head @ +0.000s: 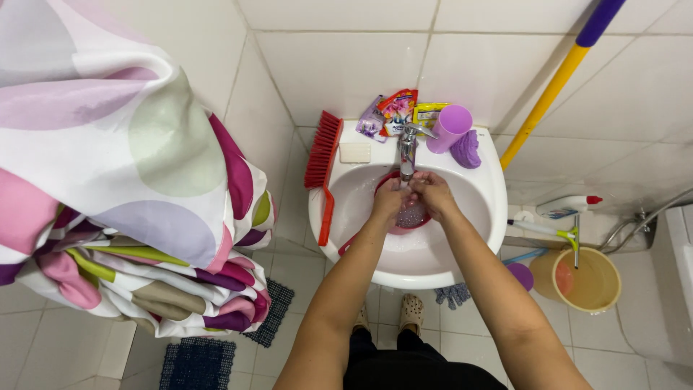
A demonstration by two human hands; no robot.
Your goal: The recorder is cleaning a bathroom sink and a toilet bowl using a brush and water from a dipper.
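Scanning from the left, I log a spotted shower curtain [123,166], a red brush [323,155] on the white sink [476,238] rim, then my left hand [390,200] and right hand [432,193], both curled and pressed together under the chrome tap [407,150], over a red bowl [411,215] in the basin; whether either grips anything, I cannot tell. Further right: lilac cup [451,128], yellow bucket [588,280].

Place: a home bathroom.
Walls and floor: white tiles [339,65] are covering both.
Fixture: a white washbasin [462,245] with a chrome tap [408,148] is sitting against the wall.
Textiles: a dotted shower curtain [123,180] is hanging at the left; dark bath mats [198,361] are lying below.
Cleaning gear: a red brush [323,155], a mop handle [559,79] and a bucket [588,282] are standing around the basin.
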